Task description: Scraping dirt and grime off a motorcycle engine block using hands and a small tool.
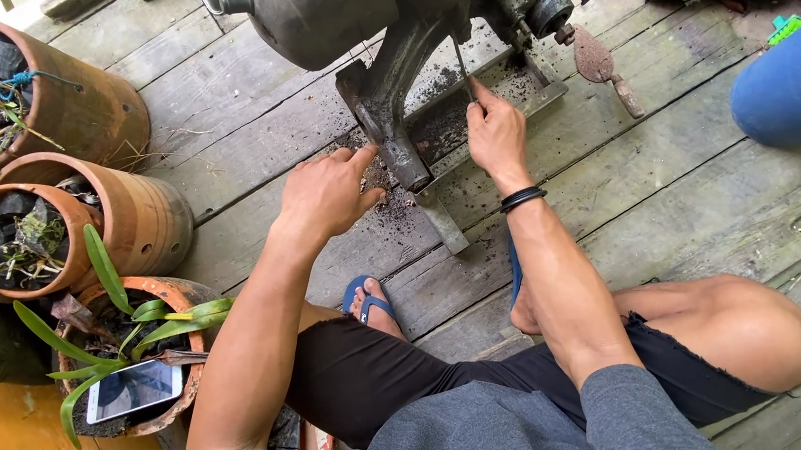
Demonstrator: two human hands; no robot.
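Gripping a thin metal rod (pixel 462 68), right hand (pixel 496 136) beside gritty iron machine (pixel 385 26).

Soft even daylight, sharp focus

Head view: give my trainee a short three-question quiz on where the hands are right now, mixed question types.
1. True or false: the right hand pinches a thin metal rod on the dark machine.
2. What lies under the left hand? A) a trowel B) loose soil on the wooden deck C) a plastic bottle
3. What flat device rests in the nearest clay pot?

Key
1. True.
2. B; the soil is scattered beside the machine's base.
3. A phone, lying on the potting mix beside the green leaves.
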